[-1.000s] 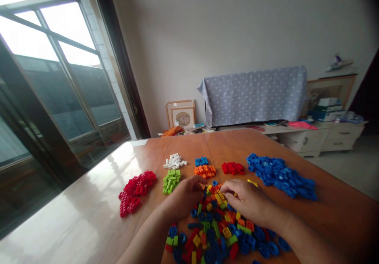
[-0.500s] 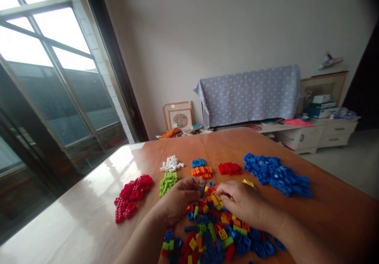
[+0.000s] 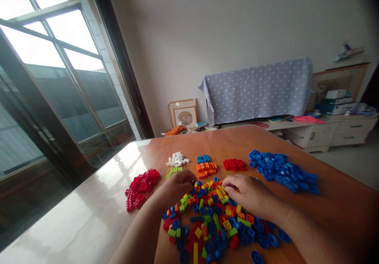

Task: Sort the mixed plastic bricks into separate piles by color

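Note:
A mixed pile of toy bricks and blue wheel-like rings [image 3: 215, 238] lies in front of me. At the pile's far left edge is my left hand [image 3: 179, 185], its fingers pinched; a dark blue brick [image 3: 194, 183] shows in part at the fingertips. My right hand [image 3: 247, 189] is over the far right of the pile with fingers curled inward. Beside its fingertips lies a yellow brick [image 3: 220, 191]; whatever that hand pinches is hidden. Light green bricks [image 3: 174, 171] are grouped behind my left hand, partly covered by it.
Sorted heaps lie on the wooden table [image 3: 233, 139]: crimson bricks [image 3: 142, 189], white bricks [image 3: 178, 159], light blue bricks [image 3: 203, 159], orange bricks [image 3: 206, 169], red bricks [image 3: 234, 164] and a large blue heap [image 3: 282, 171]. A low cabinet [image 3: 322, 135] stands beyond.
My left hand has drawn back leftward from the pile's far middle with the dark blue brick. My right hand stays over the pile, fingers still curled. The view has shifted slightly.

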Available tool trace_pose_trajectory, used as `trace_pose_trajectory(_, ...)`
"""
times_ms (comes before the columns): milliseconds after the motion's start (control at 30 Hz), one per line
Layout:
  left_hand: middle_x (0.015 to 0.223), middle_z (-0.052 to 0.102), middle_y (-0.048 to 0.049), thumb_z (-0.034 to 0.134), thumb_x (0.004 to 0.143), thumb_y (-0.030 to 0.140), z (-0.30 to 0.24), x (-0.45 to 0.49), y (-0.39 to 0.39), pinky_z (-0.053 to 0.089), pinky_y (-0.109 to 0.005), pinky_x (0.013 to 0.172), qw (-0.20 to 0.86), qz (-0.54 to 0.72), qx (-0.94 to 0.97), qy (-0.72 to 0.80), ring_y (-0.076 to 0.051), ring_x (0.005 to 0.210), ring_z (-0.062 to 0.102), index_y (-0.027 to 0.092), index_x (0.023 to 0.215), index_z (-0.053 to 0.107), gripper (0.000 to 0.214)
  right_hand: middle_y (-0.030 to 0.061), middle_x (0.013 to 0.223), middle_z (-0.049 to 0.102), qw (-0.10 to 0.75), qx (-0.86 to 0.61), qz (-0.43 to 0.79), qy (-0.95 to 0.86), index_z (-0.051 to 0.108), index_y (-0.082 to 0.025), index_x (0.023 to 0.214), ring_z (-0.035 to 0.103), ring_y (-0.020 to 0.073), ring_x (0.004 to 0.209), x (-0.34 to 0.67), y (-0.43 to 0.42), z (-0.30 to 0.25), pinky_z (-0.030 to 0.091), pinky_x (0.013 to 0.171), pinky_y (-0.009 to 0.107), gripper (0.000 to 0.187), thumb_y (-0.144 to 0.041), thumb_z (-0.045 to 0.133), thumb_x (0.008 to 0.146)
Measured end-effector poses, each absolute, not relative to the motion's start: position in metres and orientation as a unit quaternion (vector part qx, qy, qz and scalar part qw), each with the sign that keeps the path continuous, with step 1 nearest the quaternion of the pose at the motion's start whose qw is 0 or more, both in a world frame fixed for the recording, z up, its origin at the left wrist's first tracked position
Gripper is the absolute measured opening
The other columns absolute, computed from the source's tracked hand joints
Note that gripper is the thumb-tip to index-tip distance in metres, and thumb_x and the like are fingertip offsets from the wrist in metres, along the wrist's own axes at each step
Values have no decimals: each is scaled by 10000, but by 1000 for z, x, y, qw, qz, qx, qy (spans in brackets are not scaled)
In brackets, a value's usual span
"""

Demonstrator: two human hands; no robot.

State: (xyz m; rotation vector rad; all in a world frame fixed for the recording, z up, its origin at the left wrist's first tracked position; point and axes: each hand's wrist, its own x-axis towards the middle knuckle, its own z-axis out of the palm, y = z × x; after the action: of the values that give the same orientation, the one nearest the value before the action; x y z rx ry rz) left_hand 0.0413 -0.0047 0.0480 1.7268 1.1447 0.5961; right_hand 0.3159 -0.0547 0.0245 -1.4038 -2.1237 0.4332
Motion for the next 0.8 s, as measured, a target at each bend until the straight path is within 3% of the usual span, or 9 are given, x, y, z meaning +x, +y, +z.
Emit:
trace_pose_trajectory(233, 757, 634, 3, 532, 751, 213, 55, 42, -13, 317, -220, 553, 281, 91, 804, 515, -122, 659, 508, 174, 888, 690, 213, 6, 822, 702, 268, -531, 153, -789, 709, -247, 906, 626, 175, 792, 319, -54, 24, 398, 710, 252, 204, -244, 506, 894)
trace_pose_trajectory(533, 887, 660, -18, 563, 805, 245, 36, 80, -24, 390, -235, 662, 207, 141, 868, 430, -146, 776, 563, 193, 923, 679, 173, -9, 809, 648, 247, -529, 112, -804, 668, -234, 823, 589, 142, 767, 308, -58, 26, 329, 658, 247, 142, -161, 546, 818)
trace_pose_trajectory(667, 918, 649, -54, 612, 798, 315, 30, 95, -29, 410, -289, 755, 129, 129, 886, 427, -210, 883, 572, 213, 860, 683, 139, -6, 820, 643, 245, -524, 110, -808, 678, -237, 850, 596, 144, 801, 305, -60, 24, 336, 685, 248, 145, -170, 550, 834)
trace_pose_trajectory(800, 933, 647, -80, 608, 779, 274, 30, 102, -33, 406, -340, 789, 96, 114, 883, 445, -258, 927, 573, 235, 906, 693, 158, 0, 846, 655, 246, -527, 120, -805, 688, -237, 867, 602, 151, 815, 302, -60, 23, 340, 684, 251, 121, -227, 568, 864)
